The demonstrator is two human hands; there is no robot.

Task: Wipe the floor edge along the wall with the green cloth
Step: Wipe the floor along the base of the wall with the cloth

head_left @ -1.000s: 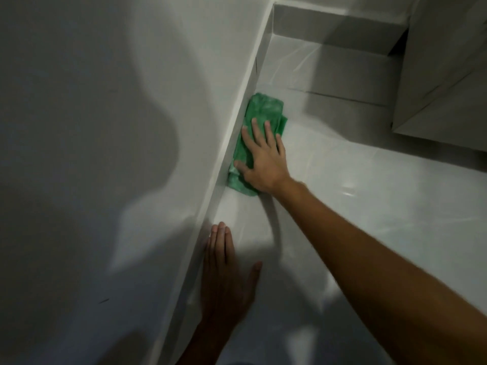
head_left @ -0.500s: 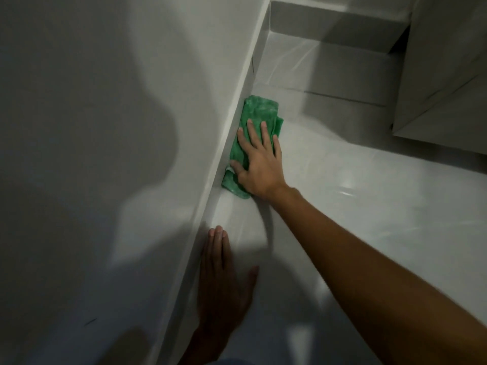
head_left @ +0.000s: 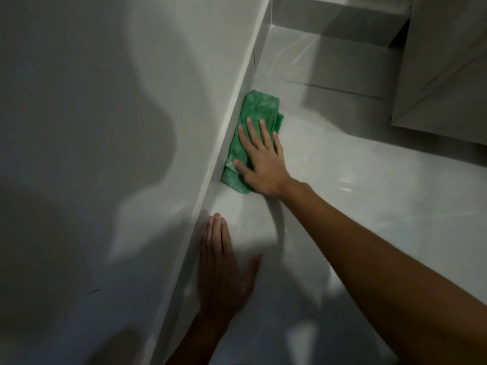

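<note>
The folded green cloth (head_left: 254, 111) lies on the white floor, pushed against the foot of the wall (head_left: 158, 127). My right hand (head_left: 261, 162) presses flat on its near half with fingers spread and the thumb toward the wall. The cloth's far end sticks out beyond my fingertips. My left hand (head_left: 224, 270) rests palm down on the floor, closer to me and beside the same wall edge, holding nothing.
A white skirting strip (head_left: 237, 96) runs along the wall's base to a corner at the top. A pale cabinet (head_left: 442, 75) stands at the upper right above the floor. Glossy floor tiles (head_left: 369, 206) spread to the right.
My right hand and the cloth have shifted only slightly along the wall edge. My left hand stays planted on the floor.
</note>
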